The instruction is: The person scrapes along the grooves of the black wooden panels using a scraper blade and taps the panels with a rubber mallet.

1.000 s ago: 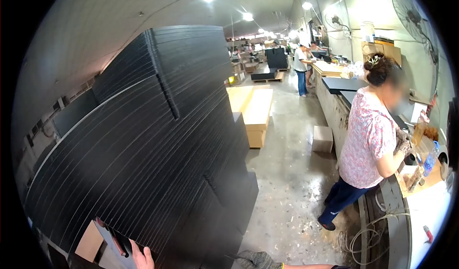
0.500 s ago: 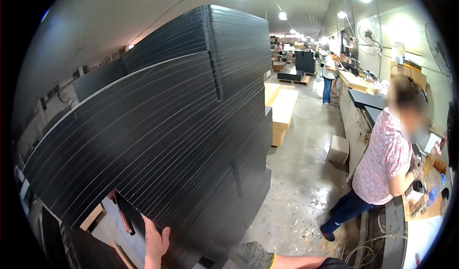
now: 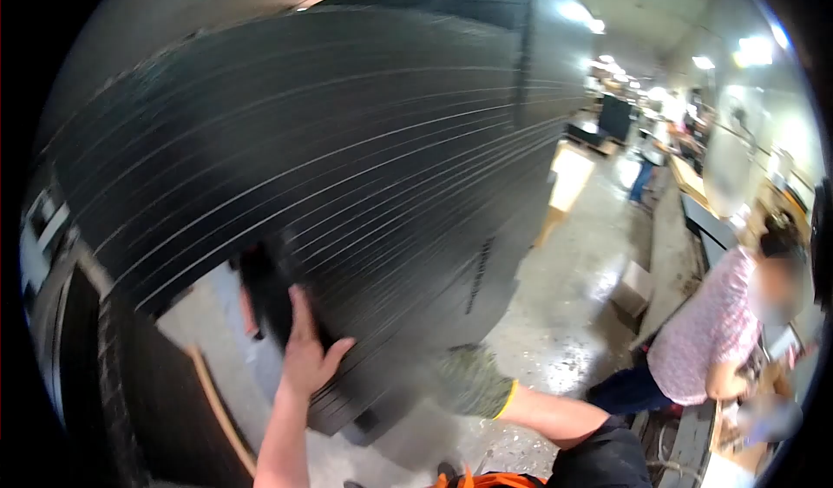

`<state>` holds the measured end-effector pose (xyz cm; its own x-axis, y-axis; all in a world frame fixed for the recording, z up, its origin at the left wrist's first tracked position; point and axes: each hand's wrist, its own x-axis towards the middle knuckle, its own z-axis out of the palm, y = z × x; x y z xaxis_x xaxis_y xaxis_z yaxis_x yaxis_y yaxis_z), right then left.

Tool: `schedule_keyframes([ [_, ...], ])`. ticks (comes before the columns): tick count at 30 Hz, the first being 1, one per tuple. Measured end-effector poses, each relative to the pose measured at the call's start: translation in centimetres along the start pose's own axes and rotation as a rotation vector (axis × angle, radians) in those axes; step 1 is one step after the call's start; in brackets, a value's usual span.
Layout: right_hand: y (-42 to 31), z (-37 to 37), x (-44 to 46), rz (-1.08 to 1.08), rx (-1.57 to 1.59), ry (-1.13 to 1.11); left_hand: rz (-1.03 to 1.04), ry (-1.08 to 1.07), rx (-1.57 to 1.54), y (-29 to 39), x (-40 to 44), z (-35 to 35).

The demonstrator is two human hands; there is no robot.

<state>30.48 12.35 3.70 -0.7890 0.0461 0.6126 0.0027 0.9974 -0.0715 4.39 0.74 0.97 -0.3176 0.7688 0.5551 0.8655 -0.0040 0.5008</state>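
A tall stack of black panels (image 3: pixel 373 141) fills the left and middle of the head view. Bare, with thumb and fingers spread, my left hand (image 3: pixel 310 353) lies against the stack's lower edge, next to a dark gap. Just left of it a reddish handle-like object (image 3: pixel 249 313) shows in the gap. My right hand (image 3: pixel 473 382), in a grey-green glove with a yellow cuff, is at the stack's lower right side; its fingers are blurred against the dark panels.
A co-worker in a patterned pink top (image 3: pixel 705 332) stands at a workbench on the right. Pale boards (image 3: pixel 571 180) lie beyond the stack, and a carton (image 3: pixel 632 288) is on the floor. Another person (image 3: pixel 646 163) stands farther back.
The view has swung left and down, so the stack fills more of it and the co-worker sits farther right. Both hands and more of both forearms now show.
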Motion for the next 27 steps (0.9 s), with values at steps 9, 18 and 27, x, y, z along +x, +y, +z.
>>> schedule_keyframes([
  [9, -0.5, 1.5, 6.3, -0.100, -0.148, -0.025, 0.027, 0.036, -0.132, -0.8, -0.4, -1.7],
  [18, -0.6, 4.6, 8.2, -0.336, -0.378, -0.040, -0.351, 0.461, 0.084, -2.5, -5.6, -4.1],
  [27, -1.2, 2.2, 12.3, -0.512, -0.785, -0.252, -0.434, 0.470, 0.074, -2.5, -5.2, -3.9],
])
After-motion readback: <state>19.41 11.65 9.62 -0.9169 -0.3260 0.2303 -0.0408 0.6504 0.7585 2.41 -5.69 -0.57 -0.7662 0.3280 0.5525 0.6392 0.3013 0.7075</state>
